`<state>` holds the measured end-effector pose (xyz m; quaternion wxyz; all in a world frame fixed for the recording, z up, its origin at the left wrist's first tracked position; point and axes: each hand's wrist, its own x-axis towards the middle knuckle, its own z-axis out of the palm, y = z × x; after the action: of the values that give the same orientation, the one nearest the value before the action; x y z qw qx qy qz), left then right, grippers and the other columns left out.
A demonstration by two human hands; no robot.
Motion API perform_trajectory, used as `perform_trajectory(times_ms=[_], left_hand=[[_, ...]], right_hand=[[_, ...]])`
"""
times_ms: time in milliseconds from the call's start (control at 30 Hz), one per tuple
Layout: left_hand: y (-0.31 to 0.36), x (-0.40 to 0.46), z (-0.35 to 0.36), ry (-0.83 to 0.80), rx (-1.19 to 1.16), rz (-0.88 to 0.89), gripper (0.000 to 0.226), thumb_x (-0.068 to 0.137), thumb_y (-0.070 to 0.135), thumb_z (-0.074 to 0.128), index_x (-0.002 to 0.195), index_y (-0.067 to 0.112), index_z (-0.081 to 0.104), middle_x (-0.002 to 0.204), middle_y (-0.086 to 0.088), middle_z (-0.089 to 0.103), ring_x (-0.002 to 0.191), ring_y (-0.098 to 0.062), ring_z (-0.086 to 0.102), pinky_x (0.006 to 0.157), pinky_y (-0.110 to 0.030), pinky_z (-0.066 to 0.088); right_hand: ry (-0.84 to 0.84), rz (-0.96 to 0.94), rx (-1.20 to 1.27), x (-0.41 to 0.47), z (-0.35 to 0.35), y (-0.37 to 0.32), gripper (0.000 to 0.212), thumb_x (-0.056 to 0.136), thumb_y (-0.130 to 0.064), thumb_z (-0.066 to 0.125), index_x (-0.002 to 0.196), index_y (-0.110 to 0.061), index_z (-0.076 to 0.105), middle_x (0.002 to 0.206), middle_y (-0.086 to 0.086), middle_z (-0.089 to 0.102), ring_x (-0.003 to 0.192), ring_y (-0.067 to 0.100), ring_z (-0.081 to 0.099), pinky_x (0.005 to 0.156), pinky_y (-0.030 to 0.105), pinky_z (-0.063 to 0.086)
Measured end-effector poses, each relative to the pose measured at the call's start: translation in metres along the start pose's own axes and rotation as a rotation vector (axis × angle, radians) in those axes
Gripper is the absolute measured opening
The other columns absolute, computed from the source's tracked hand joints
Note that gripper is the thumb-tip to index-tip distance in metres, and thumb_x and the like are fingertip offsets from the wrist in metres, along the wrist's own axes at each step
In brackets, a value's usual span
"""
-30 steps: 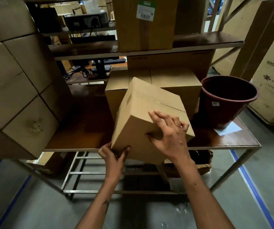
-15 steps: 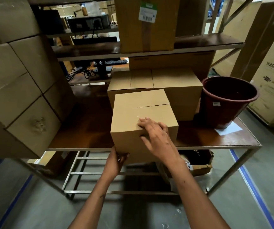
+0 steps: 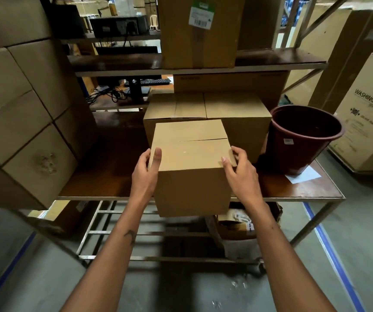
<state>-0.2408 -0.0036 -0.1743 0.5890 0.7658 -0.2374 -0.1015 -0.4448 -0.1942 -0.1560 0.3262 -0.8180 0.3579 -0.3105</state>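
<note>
A plain cardboard box [image 3: 192, 167] stands upright at the front edge of the brown shelf [image 3: 104, 176], its lower front overhanging the edge. My left hand [image 3: 146, 172] grips its left top corner, thumb lying on the lid. My right hand [image 3: 240, 172] grips the right top corner, thumb on the lid and fingers down the side. Behind it sit two larger closed cartons [image 3: 210, 109], touching or nearly touching it.
A dark red bucket [image 3: 302, 140] stands on the shelf to the right, with a white paper [image 3: 304, 175] by its base. Stacked cartons [image 3: 21, 109] fill the left. A labelled carton [image 3: 200, 32] sits on the upper shelf. A washing machine box [image 3: 370, 113] stands far right.
The box turned from tilted to upright and level. My left hand came up from its bottom corner to the left top corner. My right hand shifted from the front face to the right top corner.
</note>
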Motion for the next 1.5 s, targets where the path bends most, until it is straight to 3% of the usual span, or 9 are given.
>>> perform_trajectory(times_ms=[200, 467, 633, 800, 1033, 1167, 1267, 1367, 1500], left_hand=[[-0.014, -0.004, 0.008, 0.047, 0.052, 0.008, 0.085, 0.097, 0.076, 0.061, 0.165, 0.029, 0.040, 0.152, 0.002, 0.060, 0.133, -0.020, 0.062, 0.104, -0.051, 0.061], [-0.008, -0.024, 0.001, 0.020, -0.012, 0.057, 0.078, 0.102, 0.064, 0.063, 0.168, 0.033, 0.037, 0.151, 0.011, 0.058, 0.136, -0.013, 0.060, 0.111, -0.048, 0.057], [-0.011, -0.052, 0.003, -0.012, -0.164, 0.115, 0.073, 0.105, 0.052, 0.066, 0.169, 0.039, 0.032, 0.160, 0.016, 0.052, 0.142, -0.004, 0.056, 0.113, -0.037, 0.055], [-0.039, -0.082, 0.008, -0.056, -0.214, 0.143, 0.072, 0.109, 0.037, 0.064, 0.170, 0.039, 0.027, 0.166, 0.017, 0.044, 0.150, -0.006, 0.049, 0.116, -0.027, 0.050], [-0.069, -0.108, 0.012, -0.073, -0.149, 0.199, 0.091, 0.097, 0.064, 0.069, 0.170, 0.038, 0.023, 0.172, 0.013, 0.035, 0.154, -0.013, 0.044, 0.116, -0.038, 0.053], [-0.088, -0.120, 0.010, -0.084, -0.049, 0.270, 0.100, 0.097, 0.072, 0.063, 0.173, 0.034, 0.011, 0.178, 0.013, 0.019, 0.162, -0.013, 0.031, 0.122, -0.049, 0.047], [-0.104, -0.126, 0.011, -0.097, 0.038, 0.345, 0.100, 0.100, 0.073, 0.056, 0.173, 0.033, 0.001, 0.182, 0.008, 0.005, 0.167, -0.018, 0.019, 0.124, -0.059, 0.041], [-0.112, -0.131, 0.013, -0.090, 0.078, 0.413, 0.094, 0.103, 0.068, 0.055, 0.171, 0.040, -0.003, 0.182, 0.000, 0.001, 0.166, -0.024, 0.020, 0.120, -0.061, 0.046], [-0.124, -0.127, 0.020, -0.089, 0.096, 0.434, 0.091, 0.105, 0.060, 0.058, 0.170, 0.038, -0.002, 0.181, -0.001, 0.002, 0.165, -0.030, 0.022, 0.116, -0.062, 0.049]], right_hand=[[0.009, -0.020, -0.049, -0.010, 0.007, -0.001, 0.062, 0.113, -0.050, 0.047, 0.165, -0.018, 0.038, 0.162, 0.006, 0.052, 0.148, 0.024, 0.051, 0.118, 0.045, 0.047], [0.113, -0.018, 0.081, -0.025, 0.004, 0.003, 0.063, 0.107, -0.047, 0.063, 0.161, -0.021, 0.045, 0.154, 0.000, 0.060, 0.138, 0.013, 0.056, 0.110, 0.045, 0.057], [0.289, 0.136, 0.187, -0.045, 0.003, 0.006, 0.094, 0.084, -0.074, 0.078, 0.160, -0.031, 0.045, 0.145, -0.005, 0.061, 0.130, 0.013, 0.059, 0.101, 0.050, 0.060], [0.362, 0.082, 0.187, -0.071, 0.009, 0.015, 0.080, 0.085, -0.058, 0.084, 0.153, -0.025, 0.058, 0.133, -0.012, 0.056, 0.121, 0.002, 0.054, 0.094, 0.037, 0.061], [0.375, -0.084, 0.201, -0.108, 0.023, 0.059, 0.074, 0.091, -0.043, 0.083, 0.149, -0.005, 0.057, 0.132, -0.002, 0.053, 0.122, 0.014, 0.058, 0.101, 0.007, 0.046], [0.388, -0.183, 0.187, -0.123, 0.029, 0.079, 0.079, 0.096, -0.056, 0.074, 0.141, 0.007, 0.057, 0.124, 0.014, 0.055, 0.114, 0.018, 0.055, 0.104, 0.007, 0.042], [0.405, -0.257, 0.169, -0.131, 0.034, 0.094, 0.077, 0.100, -0.062, 0.065, 0.139, 0.004, 0.052, 0.123, 0.021, 0.055, 0.114, 0.026, 0.053, 0.107, 0.009, 0.040], [0.442, -0.352, 0.133, -0.132, 0.035, 0.106, 0.070, 0.102, -0.059, 0.063, 0.136, 0.001, 0.048, 0.129, 0.018, 0.051, 0.116, 0.032, 0.052, 0.107, 0.013, 0.041], [0.388, -0.360, 0.158, -0.129, 0.040, 0.115, 0.067, 0.105, -0.053, 0.063, 0.141, 0.001, 0.044, 0.134, 0.026, 0.050, 0.124, 0.031, 0.051, 0.112, 0.015, 0.041]])
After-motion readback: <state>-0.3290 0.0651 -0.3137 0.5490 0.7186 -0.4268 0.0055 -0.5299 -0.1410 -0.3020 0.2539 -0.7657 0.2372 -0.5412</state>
